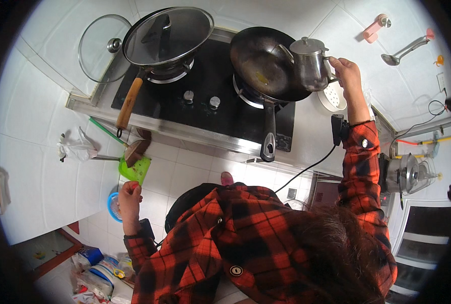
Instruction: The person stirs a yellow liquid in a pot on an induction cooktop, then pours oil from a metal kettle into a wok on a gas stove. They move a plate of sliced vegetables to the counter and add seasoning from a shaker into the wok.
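My right hand (347, 72) grips the handle of a lidded stainless-steel oil pot (312, 70). The pot is held over the right side of a dark wok (252, 57), its spout towards the wok's middle. A small yellowish pool of oil (261, 78) lies in the wok, which sits on the right burner with its black handle (269, 131) towards me. Away from the stove, at lower left, my left hand (130, 201) is raised with curled fingers. A small red thing (135, 184) shows at its fingertips, too small to name.
A glass-lidded pan (168, 38) with a wooden handle (130, 104) occupies the left burner of the black gas hob (153, 102). Another glass lid (104, 49) leans at the wall. A white perforated basket (331, 98) stands right of the wok. A green dustpan (136, 171) is below left.
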`<action>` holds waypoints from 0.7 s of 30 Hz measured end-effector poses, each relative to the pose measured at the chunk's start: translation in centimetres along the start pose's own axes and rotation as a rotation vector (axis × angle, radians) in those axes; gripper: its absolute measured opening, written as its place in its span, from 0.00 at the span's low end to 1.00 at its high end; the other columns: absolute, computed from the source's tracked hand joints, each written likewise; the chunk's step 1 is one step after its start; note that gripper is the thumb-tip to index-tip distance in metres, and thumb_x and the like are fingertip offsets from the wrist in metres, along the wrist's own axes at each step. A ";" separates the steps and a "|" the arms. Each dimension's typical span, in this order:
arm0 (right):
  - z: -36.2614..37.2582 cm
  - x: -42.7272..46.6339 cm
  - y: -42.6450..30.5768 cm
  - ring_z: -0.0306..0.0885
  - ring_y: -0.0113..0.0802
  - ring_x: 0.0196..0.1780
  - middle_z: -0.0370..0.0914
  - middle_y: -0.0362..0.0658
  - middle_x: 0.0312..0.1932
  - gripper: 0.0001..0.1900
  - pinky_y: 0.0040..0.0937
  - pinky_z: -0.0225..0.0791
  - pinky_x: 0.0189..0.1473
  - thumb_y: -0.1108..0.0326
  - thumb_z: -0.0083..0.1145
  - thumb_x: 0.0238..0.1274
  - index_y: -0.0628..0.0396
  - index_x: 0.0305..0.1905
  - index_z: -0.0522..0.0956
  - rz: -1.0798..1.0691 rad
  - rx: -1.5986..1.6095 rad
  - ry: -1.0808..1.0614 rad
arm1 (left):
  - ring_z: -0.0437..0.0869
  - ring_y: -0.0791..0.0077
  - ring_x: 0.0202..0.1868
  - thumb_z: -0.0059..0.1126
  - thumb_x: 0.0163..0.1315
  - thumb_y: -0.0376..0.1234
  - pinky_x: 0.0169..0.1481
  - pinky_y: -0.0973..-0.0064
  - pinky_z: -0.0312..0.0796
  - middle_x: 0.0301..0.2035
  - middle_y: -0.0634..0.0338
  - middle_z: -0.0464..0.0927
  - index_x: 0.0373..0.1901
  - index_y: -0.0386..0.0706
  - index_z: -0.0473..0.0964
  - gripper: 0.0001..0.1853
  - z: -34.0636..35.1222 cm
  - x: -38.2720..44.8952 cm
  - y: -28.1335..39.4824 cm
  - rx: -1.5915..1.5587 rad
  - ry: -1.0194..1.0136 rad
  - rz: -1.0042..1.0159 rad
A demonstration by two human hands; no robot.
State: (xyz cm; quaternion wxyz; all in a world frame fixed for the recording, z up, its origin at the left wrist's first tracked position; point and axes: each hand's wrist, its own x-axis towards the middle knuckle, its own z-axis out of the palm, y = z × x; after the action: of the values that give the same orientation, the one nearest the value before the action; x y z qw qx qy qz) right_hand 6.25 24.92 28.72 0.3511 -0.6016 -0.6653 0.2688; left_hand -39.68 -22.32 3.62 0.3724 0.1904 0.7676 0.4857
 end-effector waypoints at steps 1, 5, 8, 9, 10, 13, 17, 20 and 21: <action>0.3 0.4 0.0 0.56 0.19 0.18 0.65 0.31 0.16 0.17 0.24 0.48 0.19 0.53 0.64 0.61 0.58 0.29 0.82 0.003 0.002 0.016 | 0.72 0.83 0.21 0.56 0.65 0.27 0.26 0.84 0.67 0.27 0.65 0.75 0.42 0.37 0.75 0.06 -0.1 -0.1 0.0 0.019 0.011 0.007; 0.7 1.8 0.4 0.58 0.20 0.18 0.66 0.32 0.16 0.18 0.24 0.51 0.20 0.52 0.64 0.60 0.58 0.30 0.83 0.001 -0.013 0.076 | 0.72 0.84 0.21 0.56 0.65 0.27 0.26 0.84 0.67 0.27 0.65 0.75 0.41 0.37 0.75 0.05 -0.4 -0.5 -0.3 0.002 0.024 0.001; -0.2 1.7 1.1 0.60 0.22 0.19 0.66 0.33 0.16 0.19 0.27 0.53 0.22 0.51 0.64 0.60 0.60 0.31 0.83 -0.006 -0.106 0.095 | 0.72 0.84 0.22 0.56 0.65 0.27 0.26 0.84 0.67 0.27 0.66 0.75 0.41 0.38 0.75 0.05 -0.5 -0.8 -0.4 0.016 0.032 -0.010; -0.7 1.4 1.4 0.60 0.22 0.19 0.66 0.33 0.16 0.19 0.27 0.53 0.23 0.51 0.64 0.59 0.60 0.31 0.84 0.000 -0.134 0.107 | 0.72 0.84 0.22 0.56 0.65 0.27 0.26 0.84 0.67 0.27 0.66 0.75 0.41 0.38 0.75 0.05 -0.5 -0.9 -0.5 -0.009 0.025 -0.022; -1.0 1.0 1.6 0.59 0.22 0.20 0.66 0.33 0.16 0.19 0.27 0.52 0.23 0.52 0.64 0.59 0.60 0.32 0.83 -0.015 -0.151 0.115 | 0.72 0.84 0.22 0.56 0.65 0.27 0.26 0.84 0.67 0.27 0.66 0.75 0.41 0.38 0.75 0.05 -0.5 -1.0 -0.5 0.018 0.030 -0.013; -1.6 -0.1 1.8 0.58 0.22 0.20 0.66 0.33 0.16 0.18 0.27 0.52 0.24 0.53 0.64 0.60 0.61 0.32 0.83 -0.002 -0.140 0.110 | 0.72 0.84 0.22 0.56 0.65 0.27 0.26 0.84 0.67 0.27 0.67 0.75 0.42 0.38 0.75 0.05 -0.2 -0.9 -0.3 0.000 0.015 -0.007; -2.6 -1.9 1.3 0.60 0.23 0.23 0.67 0.34 0.17 0.17 0.28 0.54 0.27 0.54 0.63 0.61 0.61 0.33 0.84 -0.012 -0.104 0.044 | 0.72 0.84 0.22 0.56 0.65 0.27 0.27 0.83 0.67 0.26 0.67 0.74 0.41 0.38 0.75 0.05 0.4 -0.7 0.4 0.026 -0.002 0.009; -3.0 -2.7 0.9 0.60 0.23 0.24 0.66 0.34 0.18 0.17 0.28 0.55 0.28 0.54 0.63 0.61 0.61 0.34 0.84 0.003 -0.126 0.020 | 0.71 0.84 0.22 0.56 0.65 0.27 0.27 0.83 0.67 0.26 0.67 0.74 0.41 0.38 0.75 0.05 0.8 -0.6 0.8 0.043 -0.008 0.012; -3.1 -2.9 0.9 0.62 0.24 0.24 0.68 0.35 0.18 0.18 0.29 0.56 0.28 0.54 0.63 0.61 0.61 0.34 0.84 0.008 -0.149 0.032 | 0.71 0.83 0.22 0.56 0.65 0.27 0.27 0.83 0.67 0.26 0.67 0.75 0.41 0.38 0.75 0.05 0.8 -0.6 0.9 0.017 -0.019 0.014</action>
State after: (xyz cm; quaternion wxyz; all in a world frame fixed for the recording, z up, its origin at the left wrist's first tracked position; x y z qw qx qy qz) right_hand 9.36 22.00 29.48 0.3148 -0.6329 -0.6754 0.2101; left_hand -38.73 -21.77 4.44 0.3744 0.2037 0.7669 0.4798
